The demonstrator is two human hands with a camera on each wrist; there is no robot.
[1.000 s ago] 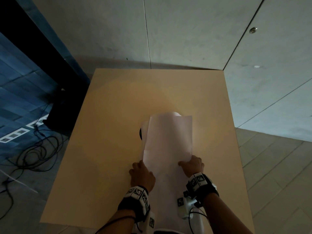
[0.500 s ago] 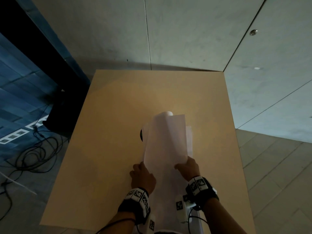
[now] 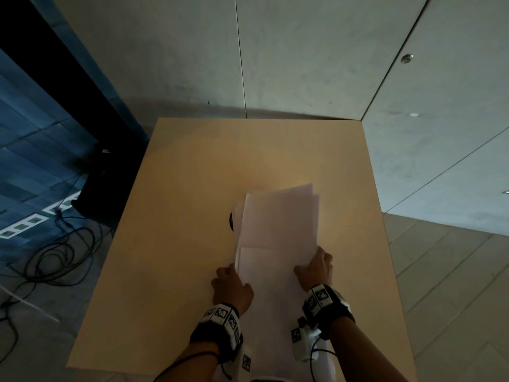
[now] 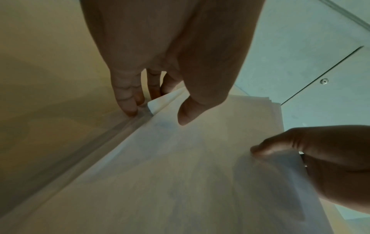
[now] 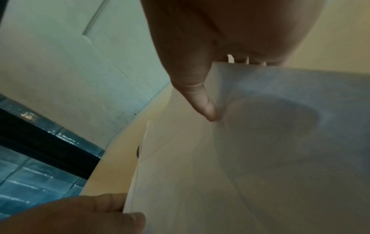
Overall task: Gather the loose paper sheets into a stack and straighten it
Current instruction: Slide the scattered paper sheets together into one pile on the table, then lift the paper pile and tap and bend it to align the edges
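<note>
Cables (image 3: 49,252) trail over the floor left of the table (image 3: 176,244). Left hand (image 3: 231,285) pinches the left edge of the paper sheets (image 3: 278,230), thumb on top, fingers beneath. The sheets lie near the table's middle, far corners fanned unevenly. Right hand (image 3: 316,268) pinches their right edge. Squeezing inward could buckle the thin sheets, and a loose grip might let one slide out.

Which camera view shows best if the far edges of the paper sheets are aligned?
The head view: the whole far end of the paper sheets shows, its edges staggered. The left wrist view catches only one far corner, slightly fanned. The right wrist view shows near surfaces only.
</note>
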